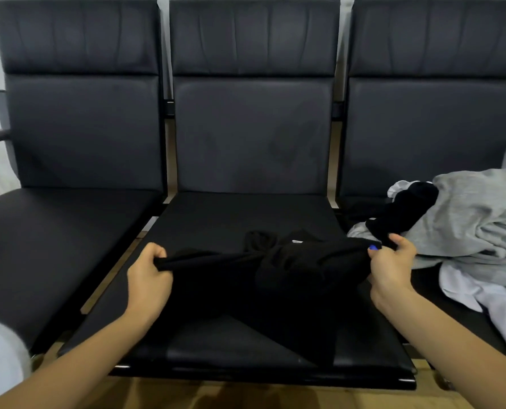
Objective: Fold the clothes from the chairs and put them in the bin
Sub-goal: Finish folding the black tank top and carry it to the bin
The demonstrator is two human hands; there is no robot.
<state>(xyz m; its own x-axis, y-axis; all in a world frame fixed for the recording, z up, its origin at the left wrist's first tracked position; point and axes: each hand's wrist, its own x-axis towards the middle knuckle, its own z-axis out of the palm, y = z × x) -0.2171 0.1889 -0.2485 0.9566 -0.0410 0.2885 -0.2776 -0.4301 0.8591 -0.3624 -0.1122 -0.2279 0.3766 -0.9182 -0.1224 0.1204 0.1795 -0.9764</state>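
Note:
A black garment [278, 278] lies stretched across the seat of the middle chair [245, 214], a small white label showing near its far edge. My left hand [148, 273] grips its left end with curled fingers. My right hand [390, 264] pinches its right end. The cloth is pulled taut between both hands. No bin is in view.
Three black padded chairs stand in a row. On the right chair [423, 128] lies a pile: a grey garment [476, 214], a white garment [493, 302] and a black piece [405, 208]. The left chair [54, 225] holds nothing. Wooden floor [245, 397] shows below.

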